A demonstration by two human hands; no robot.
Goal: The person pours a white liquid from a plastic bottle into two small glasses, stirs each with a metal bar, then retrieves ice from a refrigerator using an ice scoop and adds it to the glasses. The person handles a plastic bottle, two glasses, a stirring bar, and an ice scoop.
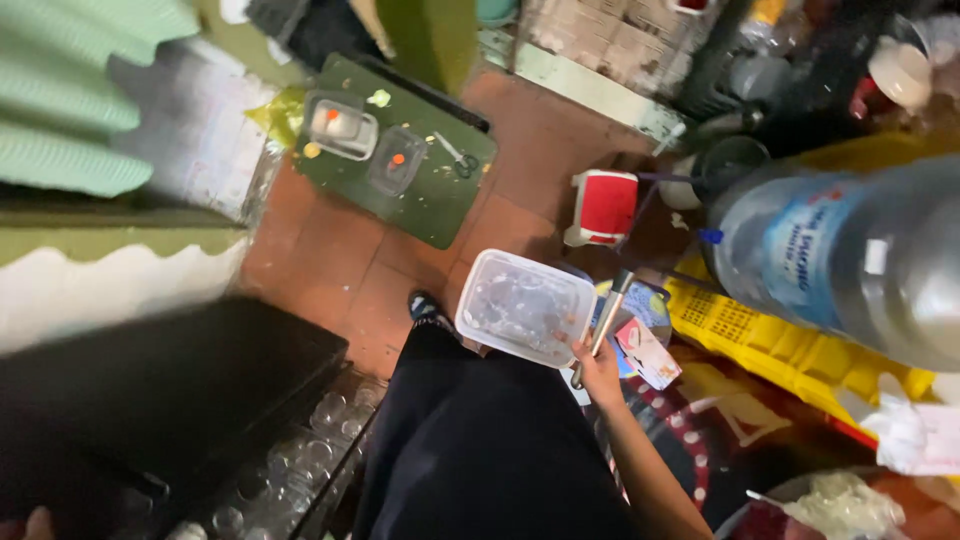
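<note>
One hand (600,372) visible, holding two things.
Right fingers (588,352) clenched around a clear plastic container (525,306) and metal tongs (605,322); left hand unseen.

Surface and material findings, floor-level work area

Clear plastic container (527,306): glossy, smeared inside. Rod (598,330) in the right hand (600,372): bright metal, smooth. Large bottle (850,258): transparent plastic with a glossy paper-like label. Crate (790,345): yellow plastic, perforated. Floor (340,270): matt reddish tile. Board (425,195): dull green, spattered. Trousers (480,450): dark matt cloth.
</note>
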